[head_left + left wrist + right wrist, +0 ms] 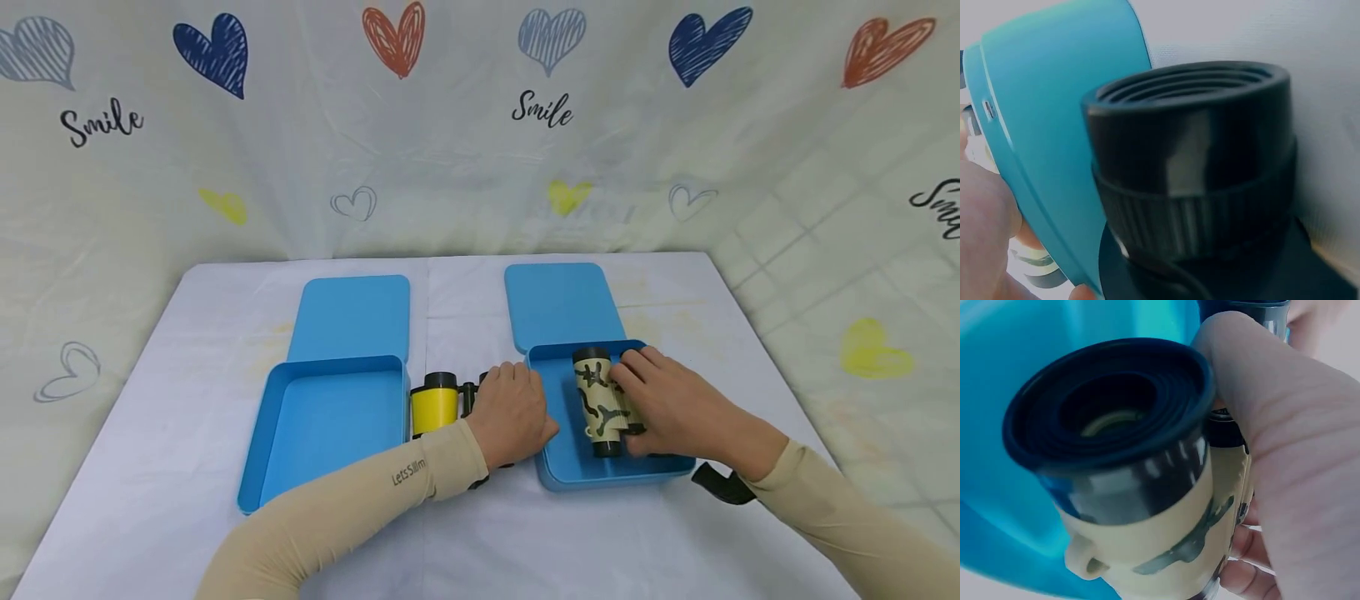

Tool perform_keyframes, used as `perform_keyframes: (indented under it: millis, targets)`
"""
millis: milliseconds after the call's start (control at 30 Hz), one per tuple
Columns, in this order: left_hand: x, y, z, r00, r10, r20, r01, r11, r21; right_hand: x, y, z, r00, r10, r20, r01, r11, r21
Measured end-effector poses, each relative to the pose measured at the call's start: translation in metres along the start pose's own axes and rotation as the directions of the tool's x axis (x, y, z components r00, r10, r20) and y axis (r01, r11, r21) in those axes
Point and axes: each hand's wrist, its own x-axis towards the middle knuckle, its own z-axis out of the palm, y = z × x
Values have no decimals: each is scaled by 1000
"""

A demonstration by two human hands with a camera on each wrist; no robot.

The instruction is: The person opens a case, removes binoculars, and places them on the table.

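Observation:
Yellow-and-black binoculars [435, 408] lie between two blue boxes. My left hand [513, 412] is wrapped over their right barrel, hiding most of it. One black eyepiece [1191, 156] fills the middle of the left wrist view. Camouflage binoculars [596, 392] are inside the right blue box [592, 478], lengthwise front to back. My right hand [671, 408] grips them from the right, covering much of the right barrel. In the right wrist view, the thumb [1241, 369] lies along the camouflage binoculars [1160, 562], with fingertips showing on their far side.
The left blue box [337, 417] has its lid [351, 317] folded back behind it. Behind the right box its lid [566, 304] lies back too. A black strap [722, 483] shows by my right wrist. A white cloth [480, 542] covers the table.

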Motion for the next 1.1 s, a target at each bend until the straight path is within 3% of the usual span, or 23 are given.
perform_keyframes:
  millis: [533,1100]
  targets:
    - [0,1,-5,999,8,49,-10,1000,27,-5,23,-26,994,2,-112,-9,998,-59]
    - [0,2,-4,1000,11,27,-12,999,52,-14,38,-25,989,28,-146,-35,998,-46]
